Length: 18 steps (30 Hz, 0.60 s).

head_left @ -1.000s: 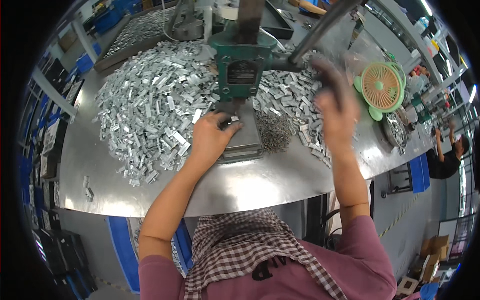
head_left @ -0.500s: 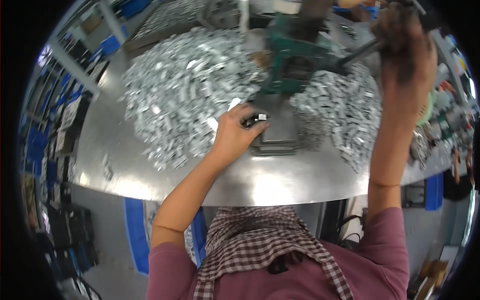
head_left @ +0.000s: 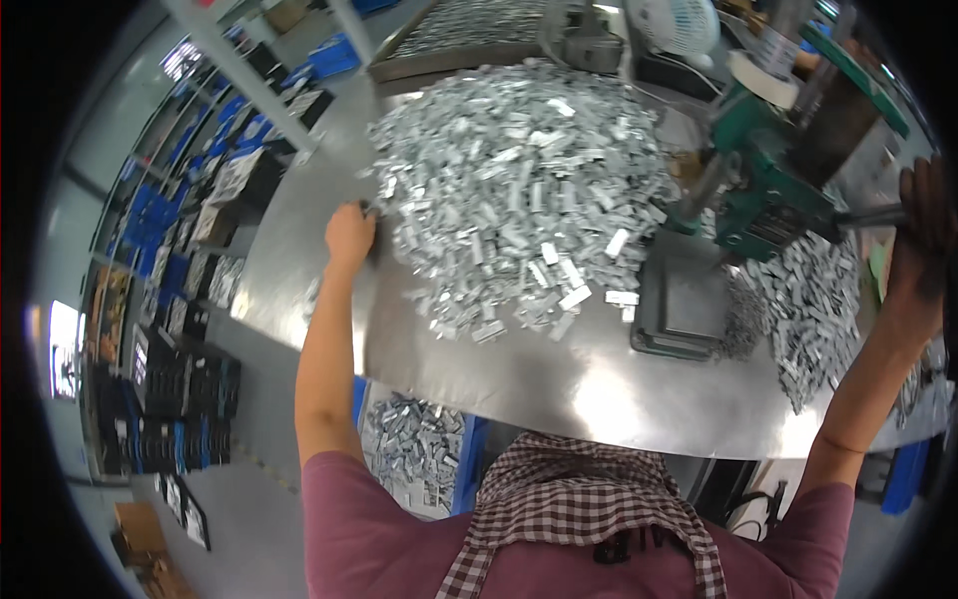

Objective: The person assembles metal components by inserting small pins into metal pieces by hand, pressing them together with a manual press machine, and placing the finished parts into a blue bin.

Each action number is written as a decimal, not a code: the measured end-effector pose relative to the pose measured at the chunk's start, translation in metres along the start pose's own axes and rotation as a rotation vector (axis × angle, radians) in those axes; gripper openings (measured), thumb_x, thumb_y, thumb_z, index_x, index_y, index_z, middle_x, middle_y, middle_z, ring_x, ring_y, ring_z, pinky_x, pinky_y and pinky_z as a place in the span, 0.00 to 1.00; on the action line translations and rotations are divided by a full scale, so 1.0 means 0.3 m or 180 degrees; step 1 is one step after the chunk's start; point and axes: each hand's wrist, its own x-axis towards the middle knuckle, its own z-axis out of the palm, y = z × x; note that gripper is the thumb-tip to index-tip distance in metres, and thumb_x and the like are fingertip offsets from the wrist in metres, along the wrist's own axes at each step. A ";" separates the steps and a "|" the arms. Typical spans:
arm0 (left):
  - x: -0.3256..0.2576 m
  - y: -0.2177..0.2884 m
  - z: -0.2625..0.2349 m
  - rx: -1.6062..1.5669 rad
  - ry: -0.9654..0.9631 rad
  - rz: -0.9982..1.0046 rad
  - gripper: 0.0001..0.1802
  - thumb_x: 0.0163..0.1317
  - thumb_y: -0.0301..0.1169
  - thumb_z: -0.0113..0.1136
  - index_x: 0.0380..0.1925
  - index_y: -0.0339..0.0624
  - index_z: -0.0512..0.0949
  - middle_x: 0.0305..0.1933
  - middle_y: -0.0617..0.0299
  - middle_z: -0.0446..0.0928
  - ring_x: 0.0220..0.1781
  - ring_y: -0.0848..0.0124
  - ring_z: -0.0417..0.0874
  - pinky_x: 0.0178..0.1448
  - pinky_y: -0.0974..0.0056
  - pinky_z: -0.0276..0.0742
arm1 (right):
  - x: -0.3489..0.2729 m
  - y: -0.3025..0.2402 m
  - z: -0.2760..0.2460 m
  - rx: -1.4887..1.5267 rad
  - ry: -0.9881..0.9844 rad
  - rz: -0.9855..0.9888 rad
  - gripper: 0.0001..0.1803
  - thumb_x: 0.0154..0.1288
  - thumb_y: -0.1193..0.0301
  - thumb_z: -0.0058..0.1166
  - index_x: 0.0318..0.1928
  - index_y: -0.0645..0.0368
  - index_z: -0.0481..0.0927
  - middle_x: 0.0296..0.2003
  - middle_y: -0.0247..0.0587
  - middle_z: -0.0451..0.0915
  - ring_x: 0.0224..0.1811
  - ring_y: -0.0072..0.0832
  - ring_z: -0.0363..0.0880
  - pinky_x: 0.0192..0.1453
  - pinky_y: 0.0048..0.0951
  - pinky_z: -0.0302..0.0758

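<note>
My left hand is over the left part of the metal table, beside the left edge of a large heap of small silvery metal pieces. Its fingers are curled in, and whatever they may hold is hidden. At the far right my right hand, dark over the fingers, grips the lever of a green hand press. Below the press head lies a flat grey metal block. No piece shows on top of this block.
A second heap of metal pieces lies right of the block, with thin small parts between. Under the table edge stands a blue bin of pieces. A tray and a fan are at the back.
My left hand has left the block, where it held a small metal piece, and moved left past the heap. My right hand on the lever is lower. The view has turned left.
</note>
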 end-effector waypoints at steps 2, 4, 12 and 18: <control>0.069 -0.060 0.066 0.0118 -0.0263 -0.0323 0.15 0.48 0.34 0.52 0.34 0.39 0.79 0.36 0.47 0.77 0.41 0.50 0.77 0.45 0.54 0.72 | -0.083 -0.017 -0.153 -0.0076 0.0405 0.0593 0.24 0.59 0.61 0.51 0.48 0.67 0.65 0.42 0.43 0.67 0.46 0.30 0.62 0.50 0.32 0.55; 0.096 -0.054 0.109 0.0076 -0.0173 -0.0036 0.19 0.43 0.34 0.52 0.37 0.38 0.78 0.35 0.45 0.78 0.40 0.50 0.78 0.45 0.53 0.72 | -0.161 0.018 -0.252 -0.1202 0.0679 0.1016 0.24 0.58 0.60 0.50 0.47 0.68 0.69 0.45 0.46 0.72 0.49 0.34 0.69 0.56 0.35 0.61; -0.055 0.275 -0.128 -0.1652 0.0189 0.0743 0.09 0.51 0.24 0.56 0.33 0.35 0.77 0.31 0.54 0.78 0.30 0.65 0.79 0.36 0.63 0.73 | -0.452 0.383 -0.354 -0.4309 -0.0891 0.1906 0.13 0.55 0.65 0.54 0.39 0.58 0.74 0.33 0.45 0.73 0.37 0.43 0.74 0.41 0.40 0.70; -0.311 0.620 -0.256 -0.2606 -0.0549 0.0973 0.08 0.49 0.21 0.57 0.32 0.35 0.75 0.31 0.59 0.77 0.28 0.73 0.74 0.33 0.70 0.70 | -0.540 0.475 -0.328 -0.5830 -0.1671 0.0805 0.08 0.48 0.73 0.53 0.33 0.56 0.73 0.30 0.41 0.72 0.37 0.38 0.73 0.39 0.35 0.69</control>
